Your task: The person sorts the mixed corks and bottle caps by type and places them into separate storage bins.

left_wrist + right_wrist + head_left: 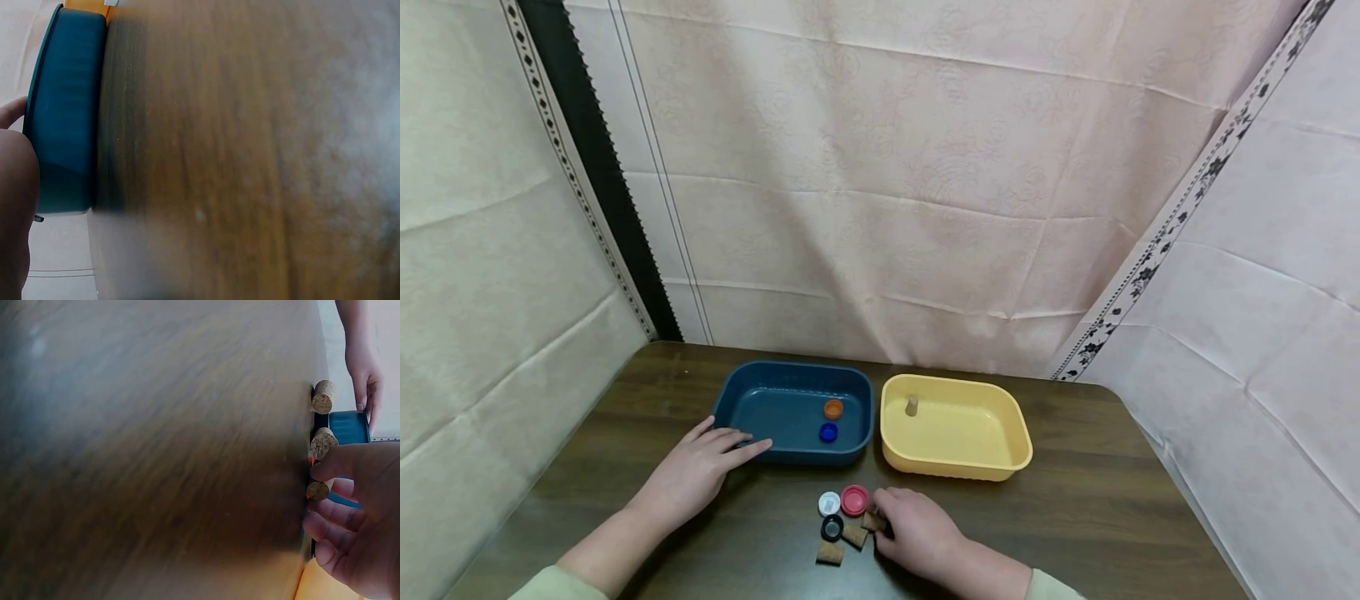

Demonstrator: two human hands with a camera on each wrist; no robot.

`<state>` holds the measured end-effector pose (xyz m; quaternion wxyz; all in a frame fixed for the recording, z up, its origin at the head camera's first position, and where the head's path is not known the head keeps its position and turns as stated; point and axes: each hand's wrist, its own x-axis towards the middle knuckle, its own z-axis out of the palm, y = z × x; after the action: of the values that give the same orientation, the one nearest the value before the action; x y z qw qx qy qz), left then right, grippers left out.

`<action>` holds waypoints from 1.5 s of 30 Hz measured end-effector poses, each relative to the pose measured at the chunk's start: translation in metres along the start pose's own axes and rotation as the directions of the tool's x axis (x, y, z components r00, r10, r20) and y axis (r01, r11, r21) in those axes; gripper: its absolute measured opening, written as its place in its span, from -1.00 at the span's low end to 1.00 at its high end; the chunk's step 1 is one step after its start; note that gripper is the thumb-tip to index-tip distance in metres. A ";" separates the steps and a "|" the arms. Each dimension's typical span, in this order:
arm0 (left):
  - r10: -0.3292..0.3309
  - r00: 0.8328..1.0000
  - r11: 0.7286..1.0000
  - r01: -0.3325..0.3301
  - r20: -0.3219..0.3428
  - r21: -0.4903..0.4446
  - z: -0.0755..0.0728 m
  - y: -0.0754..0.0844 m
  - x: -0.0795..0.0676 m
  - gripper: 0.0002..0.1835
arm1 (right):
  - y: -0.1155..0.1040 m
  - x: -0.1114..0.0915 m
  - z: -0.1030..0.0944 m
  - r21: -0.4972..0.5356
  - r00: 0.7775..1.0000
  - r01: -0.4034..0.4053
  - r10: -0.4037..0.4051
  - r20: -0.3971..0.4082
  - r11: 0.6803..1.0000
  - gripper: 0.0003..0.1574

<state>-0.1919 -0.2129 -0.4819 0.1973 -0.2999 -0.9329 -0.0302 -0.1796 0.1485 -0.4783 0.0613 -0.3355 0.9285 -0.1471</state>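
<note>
With my right hand (919, 533) I pinch a speckled, cylindrical cork (874, 521) at the wood-grained worktop (1097, 500), beside two more corks (853, 535) and round, rimmed caps (853, 500). My left hand (692, 471) rests, fingers spread, on the smooth, round-cornered blue tub (808, 457).
</note>
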 end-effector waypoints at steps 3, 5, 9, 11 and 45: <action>0.001 1.000 1.000 -0.001 0.000 0.000 0.000 0.000 0.000 -0.18 | 0.000 0.000 0.000 -0.006 1.000 -0.005 0.005 0.010 1.000 -0.76; 0.002 1.000 1.000 -0.002 -0.001 -0.001 0.000 0.000 0.001 -0.18 | 0.001 -0.001 0.000 -0.012 1.000 -0.003 0.003 0.010 1.000 -0.77; 0.001 1.000 1.000 -0.001 -0.001 -0.003 -0.001 0.000 0.001 -0.17 | 0.002 -0.002 0.000 -0.031 1.000 0.021 -0.022 -0.016 0.999 -0.78; 0.001 1.000 1.000 -0.001 -0.001 -0.005 -0.001 0.000 0.001 -0.17 | 0.002 -0.002 0.000 -0.035 0.999 0.032 -0.033 -0.030 0.999 -0.79; -0.006 1.000 1.000 0.006 0.009 -0.018 0.001 -0.001 0.001 -0.17 | 0.003 -0.003 -0.039 0.040 0.985 -0.036 0.042 -0.166 0.999 -0.67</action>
<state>-0.1933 -0.2134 -0.4822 0.1904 -0.2988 -0.9344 -0.0380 -0.1874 0.1618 -0.4426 -0.0075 -0.3024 0.9339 -0.1904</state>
